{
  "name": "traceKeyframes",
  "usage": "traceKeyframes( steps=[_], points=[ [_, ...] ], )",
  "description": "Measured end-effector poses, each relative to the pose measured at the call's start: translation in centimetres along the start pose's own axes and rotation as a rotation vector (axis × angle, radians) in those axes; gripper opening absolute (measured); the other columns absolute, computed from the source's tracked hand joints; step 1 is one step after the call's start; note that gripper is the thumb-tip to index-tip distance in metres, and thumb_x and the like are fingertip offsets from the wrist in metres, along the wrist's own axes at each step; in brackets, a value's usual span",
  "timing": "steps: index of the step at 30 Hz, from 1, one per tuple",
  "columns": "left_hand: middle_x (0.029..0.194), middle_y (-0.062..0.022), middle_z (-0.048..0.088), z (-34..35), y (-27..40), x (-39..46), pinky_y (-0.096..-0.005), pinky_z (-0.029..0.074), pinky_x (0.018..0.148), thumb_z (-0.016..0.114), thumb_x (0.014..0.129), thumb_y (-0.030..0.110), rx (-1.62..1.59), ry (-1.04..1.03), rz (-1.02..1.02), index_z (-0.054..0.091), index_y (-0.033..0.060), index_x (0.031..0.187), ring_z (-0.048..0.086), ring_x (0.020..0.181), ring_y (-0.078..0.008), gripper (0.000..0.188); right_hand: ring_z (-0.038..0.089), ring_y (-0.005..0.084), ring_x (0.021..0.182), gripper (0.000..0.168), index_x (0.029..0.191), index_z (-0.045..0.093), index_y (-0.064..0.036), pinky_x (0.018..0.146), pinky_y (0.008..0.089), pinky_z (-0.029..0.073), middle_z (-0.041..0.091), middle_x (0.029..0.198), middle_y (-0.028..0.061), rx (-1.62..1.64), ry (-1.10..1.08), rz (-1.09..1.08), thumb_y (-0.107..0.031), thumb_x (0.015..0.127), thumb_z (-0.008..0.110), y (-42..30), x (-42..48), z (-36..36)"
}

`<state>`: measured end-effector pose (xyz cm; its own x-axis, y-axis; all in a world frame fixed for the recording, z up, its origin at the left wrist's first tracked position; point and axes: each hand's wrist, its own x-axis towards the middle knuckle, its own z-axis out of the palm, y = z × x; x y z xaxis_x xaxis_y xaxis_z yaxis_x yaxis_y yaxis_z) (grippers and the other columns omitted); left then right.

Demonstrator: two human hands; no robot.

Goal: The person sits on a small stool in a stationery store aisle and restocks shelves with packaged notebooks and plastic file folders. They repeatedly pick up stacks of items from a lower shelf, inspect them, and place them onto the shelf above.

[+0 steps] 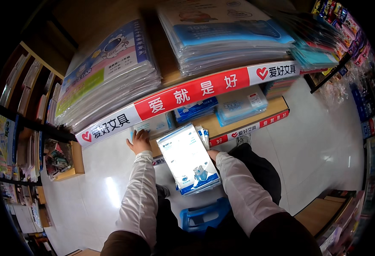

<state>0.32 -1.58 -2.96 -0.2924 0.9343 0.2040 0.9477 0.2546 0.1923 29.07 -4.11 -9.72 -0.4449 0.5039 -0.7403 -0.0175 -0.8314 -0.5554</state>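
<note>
A stack of white plastic-wrapped stationery packs (189, 160), with a blue lower band and a cartoon bear on the top one, lies before me at the lower shelf's front. My right hand (212, 155) holds the stack at its right side, the fingers mostly hidden. Behind it, a few more blue-and-white packs (203, 135) stick out. My left hand (140, 141) is spread with its fingers apart at the left end of the lower shelf. Its fingertips reach the near edge of a pale clear-wrapped pack (157, 125); whether they press on it I cannot tell.
Above, the upper shelf's red-and-white edge strip (190, 92) overhangs, bearing thick stacks of wrapped covers (110, 73). Further packs (242, 107) sit on the lower shelf (235, 126). Below me is a blue plastic stool (203, 214). Bookshelves (18, 83) stand left, hanging snack packets (350, 32) right.
</note>
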Motion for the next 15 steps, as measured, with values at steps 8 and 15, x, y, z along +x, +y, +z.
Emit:
traceKeyframes(
  steps=[8,15],
  points=[
    [0.088,-0.0150,0.058,-3.4,1.3,-2.1,-0.0348,0.043,0.072,0.052,0.077,0.008,-0.584,0.176,-0.049,0.058,0.0055,0.089,0.055,0.081,-0.0324,0.014,0.051,0.0233,0.097,0.055,0.115,0.045,-0.006,0.082,0.0300,0.041,0.052,0.111,0.0123,-0.035,0.019,-0.032,-0.045,0.078,0.051,-0.1,0.6,0.8],
    [0.096,-0.0161,0.056,-7.5,5.5,-12.1,-0.0365,0.041,0.080,0.047,0.077,0.003,-0.587,-0.037,0.135,0.056,0.0048,0.094,0.052,0.091,-0.0323,0.020,0.051,0.0235,0.097,0.055,0.116,0.045,-0.006,0.082,0.0305,0.041,0.051,0.111,0.0124,-0.077,0.062,-0.066,-0.046,0.078,0.050,0.1,1.0,1.1]
  ],
)
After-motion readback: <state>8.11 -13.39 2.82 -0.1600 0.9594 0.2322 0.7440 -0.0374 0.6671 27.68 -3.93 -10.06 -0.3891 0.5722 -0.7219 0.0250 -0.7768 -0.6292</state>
